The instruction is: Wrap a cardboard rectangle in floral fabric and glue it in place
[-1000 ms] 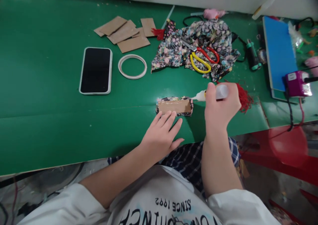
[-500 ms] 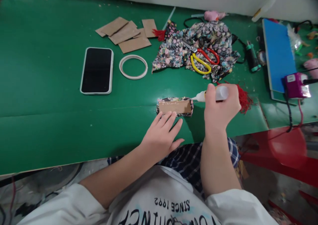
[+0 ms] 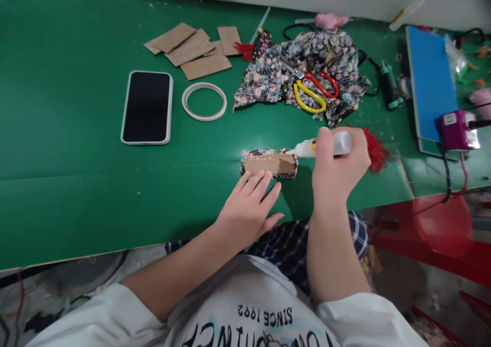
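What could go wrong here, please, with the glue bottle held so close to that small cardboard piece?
1. The right hand aims the glue bottle at the far right corner of the cardboard piece; glue might spill onto the green table.
2. The left hand presses only the near edge with its fingertips, so the piece might shift.
3. The red tassel lies right behind the right hand and could catch glue.

on your green table (image 3: 69, 193) a phone (image 3: 146, 107) lies face up just beside a tape ring (image 3: 204, 101), with loose cardboard pieces (image 3: 192, 50) behind them. to your right, red and yellow scissors (image 3: 312, 89) rest on floral fabric (image 3: 330, 55), near a blue board (image 3: 429, 81).
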Tool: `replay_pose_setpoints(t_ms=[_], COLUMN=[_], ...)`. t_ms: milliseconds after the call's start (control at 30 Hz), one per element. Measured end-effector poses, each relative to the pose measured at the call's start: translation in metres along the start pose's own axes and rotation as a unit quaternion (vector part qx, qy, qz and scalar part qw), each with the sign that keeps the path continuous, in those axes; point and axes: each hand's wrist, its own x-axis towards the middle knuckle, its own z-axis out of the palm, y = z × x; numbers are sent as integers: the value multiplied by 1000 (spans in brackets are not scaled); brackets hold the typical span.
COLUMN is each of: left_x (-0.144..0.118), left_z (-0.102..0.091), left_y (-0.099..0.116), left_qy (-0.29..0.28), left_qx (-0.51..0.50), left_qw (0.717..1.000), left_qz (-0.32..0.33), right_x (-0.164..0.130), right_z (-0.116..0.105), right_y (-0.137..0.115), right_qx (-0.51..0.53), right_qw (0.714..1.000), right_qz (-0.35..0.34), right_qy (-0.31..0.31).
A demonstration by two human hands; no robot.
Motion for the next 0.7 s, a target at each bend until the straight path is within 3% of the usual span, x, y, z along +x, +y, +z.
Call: replay_pose_setpoints(t_ms=[133, 233, 333, 433, 533, 700], left_x=[0, 0, 0, -1, -1, 0], left_z=[0, 0, 1, 1, 0, 0], left_y=[-1, -2, -2, -1, 0, -1], left_qy=[2, 2, 4, 5, 1, 3], left_qx=[-4, -6, -3, -5, -5, -6], left_qw=[1000, 1000, 1000, 1000, 1000, 1000], left_qz=[4, 9, 5, 1, 0, 4], right_x=[-14, -21, -16, -6, -3, -15], right_z=[15, 24, 21, 10, 5, 16], right_y=[-24, -24, -9, 6, 6, -8], right_qx=[41, 45, 14, -32, -15, 44], right_qw=[994, 989, 993, 998, 1000, 993], right_qz=[0, 4, 8, 18, 24, 11], right_qy=[-101, -141, -115, -46, -11, -113])
